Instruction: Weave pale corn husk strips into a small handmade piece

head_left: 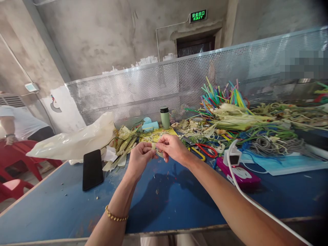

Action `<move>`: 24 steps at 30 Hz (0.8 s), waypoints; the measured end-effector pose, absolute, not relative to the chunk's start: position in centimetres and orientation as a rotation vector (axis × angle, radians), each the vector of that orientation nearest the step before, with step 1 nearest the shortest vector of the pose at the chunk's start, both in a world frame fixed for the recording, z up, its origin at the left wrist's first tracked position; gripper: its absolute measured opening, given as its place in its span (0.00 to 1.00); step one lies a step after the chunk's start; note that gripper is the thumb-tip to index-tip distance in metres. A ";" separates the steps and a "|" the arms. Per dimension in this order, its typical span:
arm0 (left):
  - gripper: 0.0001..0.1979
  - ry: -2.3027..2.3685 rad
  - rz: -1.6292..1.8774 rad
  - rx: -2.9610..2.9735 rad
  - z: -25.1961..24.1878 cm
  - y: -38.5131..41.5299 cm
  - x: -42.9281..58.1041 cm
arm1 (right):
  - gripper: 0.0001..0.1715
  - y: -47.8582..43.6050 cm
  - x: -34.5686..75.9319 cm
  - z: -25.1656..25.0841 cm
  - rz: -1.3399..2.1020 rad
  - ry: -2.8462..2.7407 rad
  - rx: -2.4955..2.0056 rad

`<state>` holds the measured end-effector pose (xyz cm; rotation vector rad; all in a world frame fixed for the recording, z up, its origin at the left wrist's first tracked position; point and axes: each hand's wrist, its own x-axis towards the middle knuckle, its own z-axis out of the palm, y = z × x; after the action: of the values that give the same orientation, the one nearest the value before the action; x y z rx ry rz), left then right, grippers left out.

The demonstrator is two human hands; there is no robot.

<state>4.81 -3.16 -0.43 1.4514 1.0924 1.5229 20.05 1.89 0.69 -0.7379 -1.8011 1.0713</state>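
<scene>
Above the blue table (64,212), my left hand (140,157) and my right hand (172,147) meet with fingertips pinched together. Between them is a small pale yellow-green piece of corn husk (154,146), mostly covered by the fingers. Dried husks (125,147) lie beyond my left hand. Red-handled scissors (205,148) rest just right of my right hand, beside a yellow-handled tool (197,153). Behind the hands are a yellow sheet (166,131), a light blue roll (150,126) and a green bottle (164,118) with a black lid.
A black phone (92,170) and a plastic bag (77,138) lie at left. Rightward are a magenta box (242,177) with a white charger and cable, a blue face mask (284,164), wires (274,141) and colourful pipe cleaners (222,95). A perforated metal screen (143,89) stands behind; a person sits far left.
</scene>
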 end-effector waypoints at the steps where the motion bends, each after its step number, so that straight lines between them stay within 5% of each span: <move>1: 0.17 1.084 1.510 1.468 -0.4 -3.2 4.8 | 0.15 1.9 20.0 0.7 1.107 -1.783 -0.720; 6: 0.18 1.098 1.448 1.532 -0.5 -3.1 4.7 | 0.20 1.9 20.4 0.6 1.137 -1.867 -0.666; 16: 0.14 1.053 1.257 1.669 -1.0 -2.9 4.6 | 0.04 2.3 20.5 1.2 0.628 -2.024 -0.677; 24: 0.11 1.048 1.074 1.754 -0.8 -3.6 4.7 | 0.06 2.3 20.4 1.3 0.896 -1.953 -0.552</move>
<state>4.70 -3.62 -0.78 1.7537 1.0483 1.0741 20.41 2.25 1.28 -0.5516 -1.9529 0.8961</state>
